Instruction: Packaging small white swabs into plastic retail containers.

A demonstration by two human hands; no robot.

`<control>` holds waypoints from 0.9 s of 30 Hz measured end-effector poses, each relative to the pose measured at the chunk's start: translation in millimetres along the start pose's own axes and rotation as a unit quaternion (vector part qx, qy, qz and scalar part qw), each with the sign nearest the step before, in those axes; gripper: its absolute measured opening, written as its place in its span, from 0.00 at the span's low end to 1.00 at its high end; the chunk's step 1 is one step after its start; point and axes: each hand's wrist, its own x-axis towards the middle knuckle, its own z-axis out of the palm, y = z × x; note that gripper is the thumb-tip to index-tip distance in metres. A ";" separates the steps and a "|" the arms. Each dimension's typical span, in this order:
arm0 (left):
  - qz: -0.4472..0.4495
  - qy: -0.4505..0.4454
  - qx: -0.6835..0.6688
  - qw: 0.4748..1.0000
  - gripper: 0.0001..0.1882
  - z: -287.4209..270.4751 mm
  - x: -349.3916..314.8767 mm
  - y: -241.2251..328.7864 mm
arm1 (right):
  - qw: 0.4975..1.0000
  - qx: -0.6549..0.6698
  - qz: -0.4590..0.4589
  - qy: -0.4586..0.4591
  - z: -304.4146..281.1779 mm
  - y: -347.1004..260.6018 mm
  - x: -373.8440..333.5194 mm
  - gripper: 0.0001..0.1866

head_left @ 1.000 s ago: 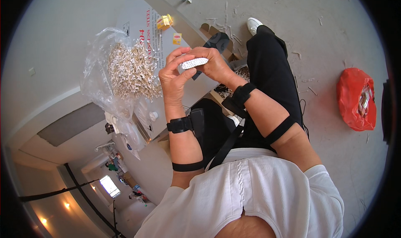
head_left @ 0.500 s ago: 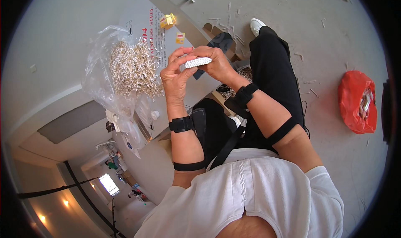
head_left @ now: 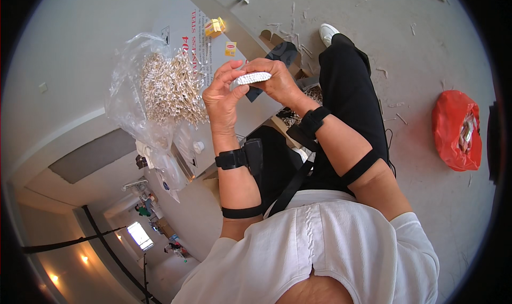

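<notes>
A bundle of cotton swabs (head_left: 253, 79) is held between both hands, its white tips packed side by side and facing me. My left hand (head_left: 223, 93) presses on the bundle's left end, thumb below and fingers above. Around the right end, my right hand (head_left: 274, 79) is closed; its fingers hide much of the sticks. To the left of my hands lies a big heap of loose cotton swabs (head_left: 169, 88) on an open clear plastic bag (head_left: 121, 88), spread over the table.
Small yellow boxes (head_left: 215, 27) and a flat yellow packet (head_left: 230, 49) lie on the printed tabletop (head_left: 181, 16) beyond my hands. Below the table edge, an open carton (head_left: 272, 37) stands near my leg. On the floor at right sits a red plastic bag (head_left: 449, 128); scraps lie about.
My left hand has shifted slightly left and its fingers have loosened a little, baring more of the bundle's left end. My right hand stays nearly in place.
</notes>
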 end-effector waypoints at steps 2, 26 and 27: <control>0.023 -0.008 0.017 1.000 0.17 -2.3 0.1 -1.9 | 1.000 -0.003 0.003 0.000 0.5 -1.1 -0.1 0.12; -0.064 0.043 -0.040 0.996 0.16 17.2 0.7 -0.2 | 0.996 -0.089 -0.001 -0.004 0.1 -7.4 -2.9 0.14; -0.065 0.043 -0.041 0.996 0.16 17.0 0.7 0.2 | 0.995 -0.094 0.008 -0.008 -0.6 -7.1 -3.1 0.14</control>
